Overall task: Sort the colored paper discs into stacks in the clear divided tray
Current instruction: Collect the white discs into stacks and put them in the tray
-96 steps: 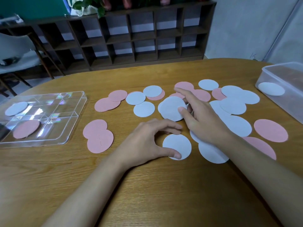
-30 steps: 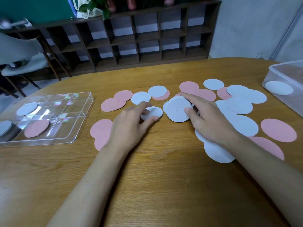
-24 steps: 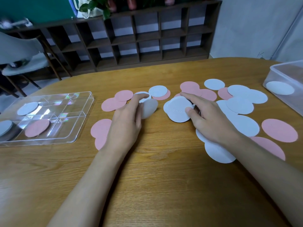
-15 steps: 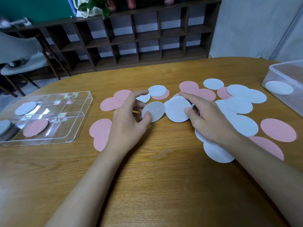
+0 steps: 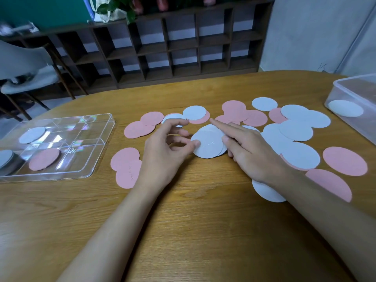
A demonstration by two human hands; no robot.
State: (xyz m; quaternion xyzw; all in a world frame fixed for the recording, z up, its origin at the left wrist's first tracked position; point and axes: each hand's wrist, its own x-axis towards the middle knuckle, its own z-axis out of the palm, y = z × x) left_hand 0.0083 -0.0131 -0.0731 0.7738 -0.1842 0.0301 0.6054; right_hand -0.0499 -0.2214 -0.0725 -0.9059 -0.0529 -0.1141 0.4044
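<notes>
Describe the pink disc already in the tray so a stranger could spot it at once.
Find the clear divided tray at the left end of the wooden table. In its near row lies one pink disc. It is the only pink one inside: its tray neighbours are white discs, and the other pink discs lie loose on the table.
</notes>
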